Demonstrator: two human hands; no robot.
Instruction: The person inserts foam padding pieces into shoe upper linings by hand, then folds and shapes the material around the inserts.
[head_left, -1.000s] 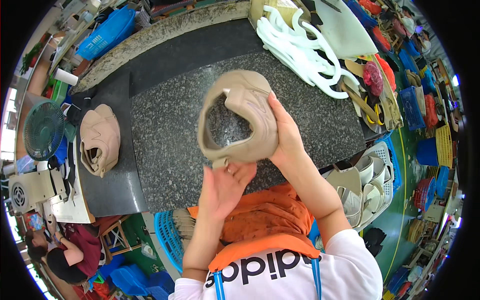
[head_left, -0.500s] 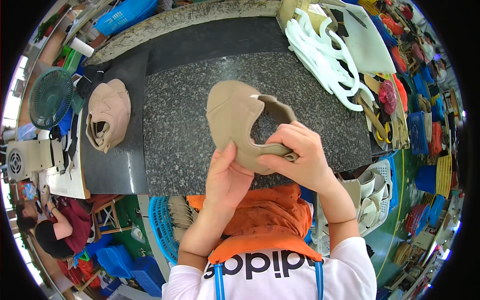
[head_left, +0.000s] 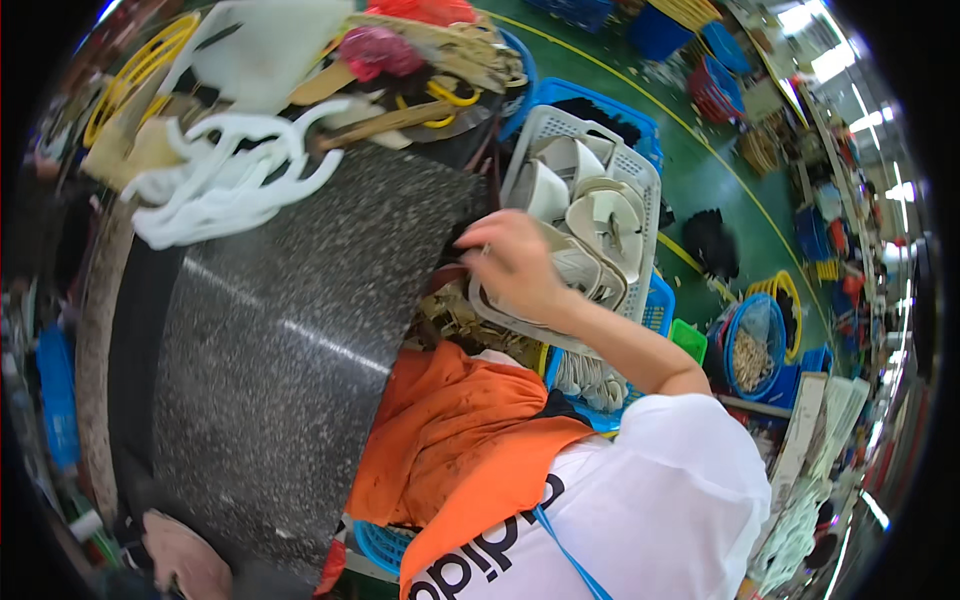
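Note:
My right hand is over the right edge of the dark speckled stone tabletop, beside a white plastic basket. Motion smears its fingers, so whether they hold anything is unclear. Inside the basket lie several cream and white shoe uppers, their openings facing up. My left hand is out of view. A taupe-pink shoe upper shows partly at the lower left, beyond the stone top's edge. Whether it is the one held earlier cannot be told.
White foam-like strips lie at the tabletop's far end. Near them are yellow-handled scissors, a wooden-handled tool and a pink bundle. A blue basket sits beneath the white one. Another blue basket holds small pale pieces.
My view has swung to the right. The taupe shoe upper is no longer in my right hand, which has moved over to the white basket. My left hand has gone out of view.

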